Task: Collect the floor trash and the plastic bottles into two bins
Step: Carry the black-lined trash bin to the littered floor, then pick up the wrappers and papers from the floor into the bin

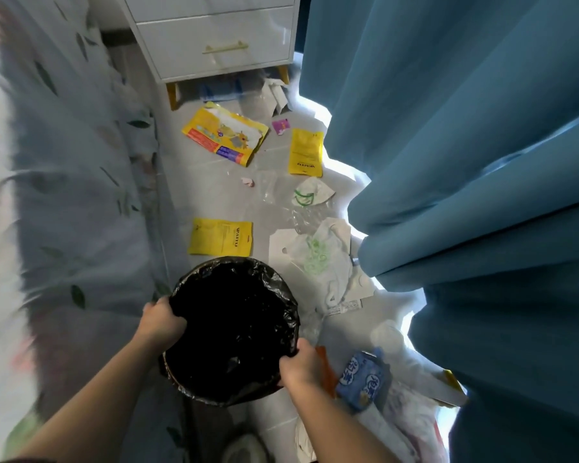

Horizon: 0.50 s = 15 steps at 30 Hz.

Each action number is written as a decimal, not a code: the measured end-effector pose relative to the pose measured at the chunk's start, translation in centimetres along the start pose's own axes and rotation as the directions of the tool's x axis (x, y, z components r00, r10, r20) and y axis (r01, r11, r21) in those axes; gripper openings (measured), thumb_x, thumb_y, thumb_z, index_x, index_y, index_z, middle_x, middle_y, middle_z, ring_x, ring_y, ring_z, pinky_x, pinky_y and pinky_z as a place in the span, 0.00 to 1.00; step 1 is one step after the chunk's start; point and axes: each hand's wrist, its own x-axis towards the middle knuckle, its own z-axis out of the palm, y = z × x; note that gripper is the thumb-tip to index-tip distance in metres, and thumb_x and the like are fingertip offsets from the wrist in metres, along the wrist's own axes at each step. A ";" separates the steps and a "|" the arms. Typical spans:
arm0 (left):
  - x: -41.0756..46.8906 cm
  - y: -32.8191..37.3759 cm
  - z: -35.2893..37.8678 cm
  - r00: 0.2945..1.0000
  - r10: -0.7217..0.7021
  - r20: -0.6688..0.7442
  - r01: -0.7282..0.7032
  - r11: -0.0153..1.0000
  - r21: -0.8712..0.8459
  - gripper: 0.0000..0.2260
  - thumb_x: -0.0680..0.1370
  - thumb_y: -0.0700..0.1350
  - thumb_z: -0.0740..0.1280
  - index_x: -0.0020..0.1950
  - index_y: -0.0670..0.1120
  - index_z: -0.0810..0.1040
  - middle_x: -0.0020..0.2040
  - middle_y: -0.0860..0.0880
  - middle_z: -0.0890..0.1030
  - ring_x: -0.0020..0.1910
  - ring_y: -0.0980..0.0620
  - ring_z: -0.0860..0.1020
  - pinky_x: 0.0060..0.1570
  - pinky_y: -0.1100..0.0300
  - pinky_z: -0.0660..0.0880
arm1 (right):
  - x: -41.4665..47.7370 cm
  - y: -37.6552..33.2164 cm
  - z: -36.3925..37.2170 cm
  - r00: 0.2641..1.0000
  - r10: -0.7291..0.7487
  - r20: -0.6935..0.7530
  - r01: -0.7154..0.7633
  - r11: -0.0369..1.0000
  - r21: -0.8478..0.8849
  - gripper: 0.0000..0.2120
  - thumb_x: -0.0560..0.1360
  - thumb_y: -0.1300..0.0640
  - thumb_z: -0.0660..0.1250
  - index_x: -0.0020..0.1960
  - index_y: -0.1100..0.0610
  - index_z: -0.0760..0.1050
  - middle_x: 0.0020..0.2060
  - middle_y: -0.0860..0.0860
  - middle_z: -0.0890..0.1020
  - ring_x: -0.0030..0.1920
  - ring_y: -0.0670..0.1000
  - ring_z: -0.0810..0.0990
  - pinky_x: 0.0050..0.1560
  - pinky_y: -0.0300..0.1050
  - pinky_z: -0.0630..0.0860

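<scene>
Black-lined bin (283, 290) is sitting low over the floor (214, 192); whether it is touching down, cannot tell. Left grip (163, 320) and right grip (300, 364) are both clamping its rim, fingers curling over the liner. Advice: setting it level, mouth unobstructed, just beside the yellow packet (220, 237) and white bag (318, 259).

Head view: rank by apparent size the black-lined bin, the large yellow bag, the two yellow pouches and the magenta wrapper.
1. black-lined bin, nearest the camera
2. large yellow bag
3. near yellow pouch and far yellow pouch: alike, unranked
4. magenta wrapper
</scene>
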 end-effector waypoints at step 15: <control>-1.8 0.9 1.5 0.983 0.070 -0.171 -0.086 0.993 -0.085 0.34 0.74 0.43 0.66 0.76 0.43 0.54 0.75 0.38 0.56 0.73 0.37 0.57 0.72 0.46 0.59 | 1.9 1.9 2.4 0.973 -0.146 0.181 0.113 0.977 0.179 0.27 0.74 0.49 0.69 0.70 0.51 0.65 0.65 0.51 0.74 0.66 0.55 0.73 0.66 0.48 0.71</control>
